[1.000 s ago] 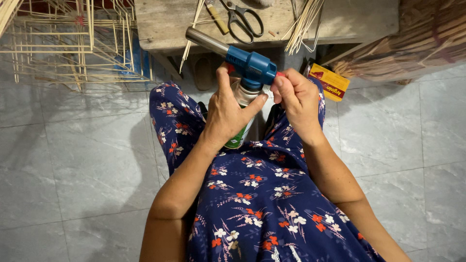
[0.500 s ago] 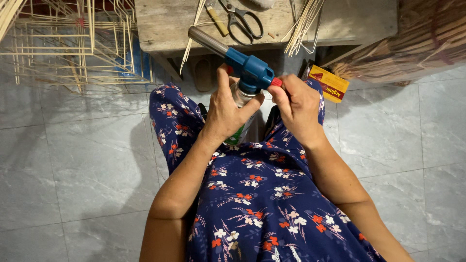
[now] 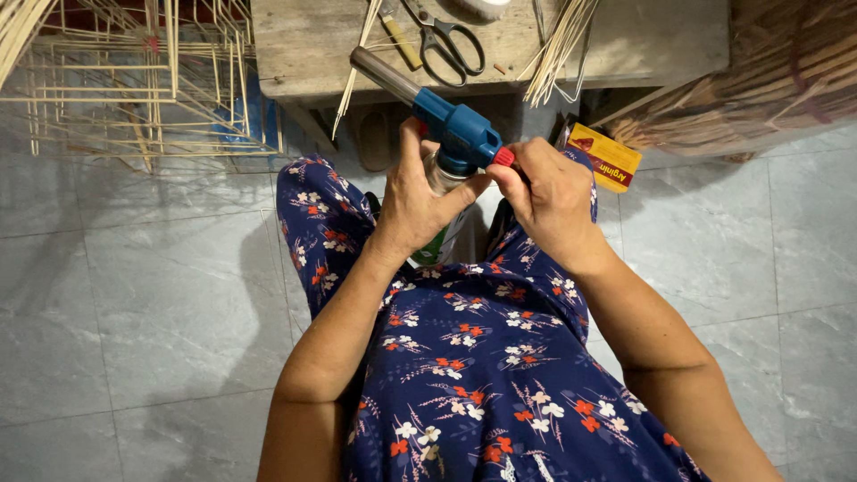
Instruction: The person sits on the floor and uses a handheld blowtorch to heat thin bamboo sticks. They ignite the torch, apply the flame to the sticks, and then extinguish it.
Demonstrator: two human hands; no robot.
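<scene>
- The left hand [image 3: 420, 210] grips the gas can [image 3: 444, 234] of a torch, fingers closed around it, thumb up along the blue torch head [image 3: 457, 134].
- The right hand [image 3: 552, 201] pinches the red knob [image 3: 504, 158] at the back of the torch head, fingers closed on it.
- The torch is held over the lap, in front of the near edge of the wooden surface [image 3: 643, 36], its metal nozzle [image 3: 384, 74] pointing up and left over that edge.
- Scissors [image 3: 446, 40] lie on the surface beyond the nozzle, with thin sticks [image 3: 558, 45] to their right hanging over the near edge.
- A yellow box [image 3: 605, 157] lies on the floor just right of the right hand.
- Stick frames [image 3: 134, 80] stand on the floor at far left.
</scene>
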